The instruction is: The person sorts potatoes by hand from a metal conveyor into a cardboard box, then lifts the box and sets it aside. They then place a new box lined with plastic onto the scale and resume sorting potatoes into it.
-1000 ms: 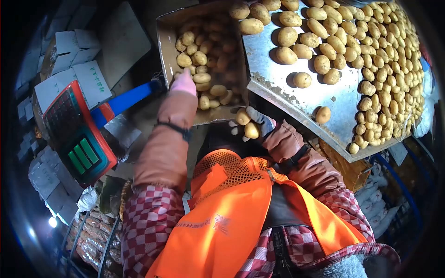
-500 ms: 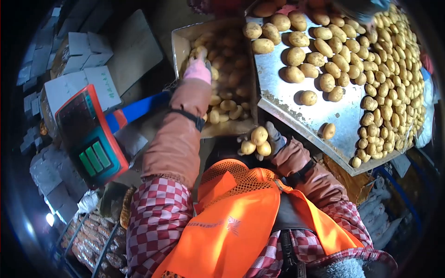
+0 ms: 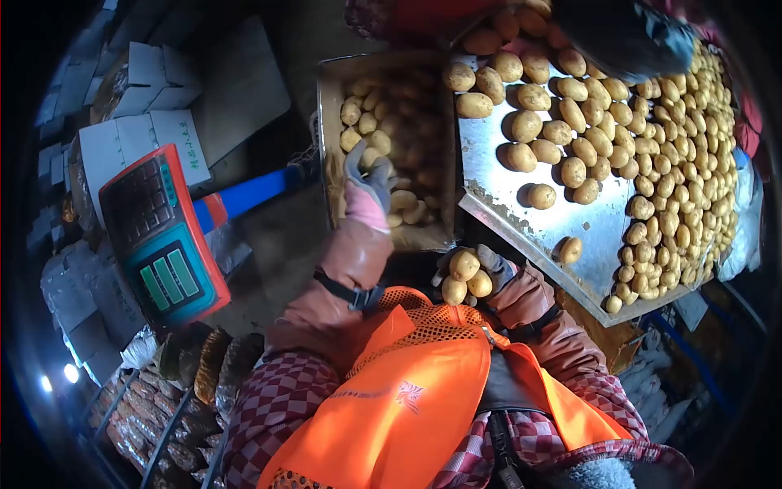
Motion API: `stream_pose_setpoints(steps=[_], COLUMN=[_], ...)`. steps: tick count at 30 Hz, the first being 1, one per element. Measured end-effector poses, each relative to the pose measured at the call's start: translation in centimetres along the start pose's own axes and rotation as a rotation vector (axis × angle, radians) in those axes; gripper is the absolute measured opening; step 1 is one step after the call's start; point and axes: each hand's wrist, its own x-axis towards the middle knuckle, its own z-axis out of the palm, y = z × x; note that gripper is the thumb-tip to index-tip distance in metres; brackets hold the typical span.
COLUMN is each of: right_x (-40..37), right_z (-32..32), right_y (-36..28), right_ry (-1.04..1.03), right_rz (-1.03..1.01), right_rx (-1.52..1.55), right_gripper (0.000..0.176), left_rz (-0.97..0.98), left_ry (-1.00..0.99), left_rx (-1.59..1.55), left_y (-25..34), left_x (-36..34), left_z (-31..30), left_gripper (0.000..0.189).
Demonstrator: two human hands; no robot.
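The person's right hand (image 3: 476, 273), in a grey glove, is cupped palm-up close to the chest. Its fingers are curled around three yellow-brown potatoes (image 3: 464, 275), which sit piled in the palm just below the near edge of an open brown cardboard box (image 3: 329, 122).

The left hand (image 3: 366, 183), in a grey-and-pink glove, reaches over the near left part of that box, above the loose potatoes inside it (image 3: 366, 114). Its fingers (image 3: 356, 161) are bent and a little spread. Whether they grip anything cannot be told.

To the right of the box lies a slanted sheet-metal tray (image 3: 521, 224), covered mostly at its far and right side with many more potatoes (image 3: 660, 122). A red-and-teal weighing scale (image 3: 159, 236) with a blue handle (image 3: 252, 191) stands to the left, near white cartons (image 3: 147, 138). Another person's dark sleeve (image 3: 627, 33) shows above the tray.
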Motion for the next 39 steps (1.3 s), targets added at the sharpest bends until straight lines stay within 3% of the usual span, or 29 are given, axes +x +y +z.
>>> stream_pose_setpoints(steps=[1, 3, 4, 5, 7, 9, 11, 13, 19, 25, 27, 28, 30, 31, 32, 33, 35, 36, 38, 39], right_x=[0.2, 0.2, 0.0, -0.4, -0.9, -1.4, -2.1, -2.2, -2.6, -2.1, -1.6, -1.4, -0.9, -0.5, -0.9, -1.2, -0.7, -0.9, -1.2, -1.5], right_z=[-0.4, -1.9, -2.4, -2.3, -2.0, -0.8, -0.8, 0.2, -0.2, 1.8, 3.4, 4.2, 2.7, 2.0, 3.8, 5.0, 4.5, 4.5, 4.8, 5.3], right_y=[0.0, -0.7, -1.1, -1.0, -0.9, -1.1, -1.1, -1.7, -1.1, -3.0, -3.9, -4.3, -4.5, -4.7, -5.7, -6.2, -6.0, -6.6, -7.2, -7.3], right_ry=[-0.031, -0.116, -0.168, -0.147, -0.108, 0.004, 0.089, 0.107, 0.213, 0.112, 0.117, 0.119, 0.040, 0.000, 0.044, 0.091, -0.086, -0.113, -0.117, -0.093], right_rz=[0.010, 0.049, 0.077, 0.068, 0.037, 0.035, 0.012, -0.010, -0.051, -0.047, -0.096, -0.120, -0.148, -0.160, -0.171, -0.184, -0.148, -0.104, -0.054, -0.049], right_rx=[-0.011, -0.049, -0.075, -0.061, -0.040, -0.022, -0.112, -0.088, -0.128, -0.140, -0.087, -0.061, -0.013, 0.012, 0.018, 0.028, 0.092, 0.079, 0.053, 0.039], right_gripper=[0.093, 0.093, 0.093, 0.093, 0.092, 0.088, 0.086, 0.082, 0.080, 0.089, 0.085, 0.084, 0.071, 0.066, 0.062, 0.059, 0.048, 0.043, 0.039, 0.039], left_rz=[0.108, 0.320, 0.397, -0.077, -0.081, 0.374, 0.414, 0.246, 0.014, 0.213, -0.178, -0.415, -0.453, -0.255, -0.422, -0.326, -0.145, -0.096, 0.094, 0.188], left_ry=[-0.095, -0.601, -0.725, -0.559, -0.376, -0.118, 0.022, 0.047, -0.067, 0.181, -0.040, -0.036, -0.149, -0.204, -0.442, -0.272, 0.069, 0.094, -0.171, -0.232], left_rx=[-0.004, 0.290, 0.602, -0.033, -0.256, 1.354, 1.700, 1.915, 2.017, 1.642, 0.603, 0.060, -0.264, 0.065, -0.351, -0.313, -0.241, -0.270, -0.474, -0.344], left_y=[1.2, 4.7, 6.3, 5.4, -1.2, 2.7, 1.9, 1.8, 0.6, 4.1, -2.5, -4.8, -2.9, -0.7, 0.6, 0.4, 0.5, 1.0, 1.8, 1.2], left_x=[-1.4, -4.8, -5.3, -4.3, 5.4, 7.9, 13.0, 17.6, 22.3, 10.7, 13.7, 14.2, 6.4, 2.2, 1.8, 1.1, -1.4, -1.6, -0.7, -1.3], left_z=[1.1, 3.7, 4.1, 5.2, 3.4, 3.1, 1.7, 1.3, 1.0, 1.8, -3.5, -5.7, -6.0, -5.5, -7.2, -7.3, -6.6, -6.3, -4.6, -3.2], left_gripper=[0.046, 0.039, 0.040, 0.033, 0.027, 0.029, 0.035, 0.037, 0.050, 0.043, 0.037, 0.035, 0.033, 0.033, 0.036, 0.038, 0.043, 0.051, 0.047, 0.046])
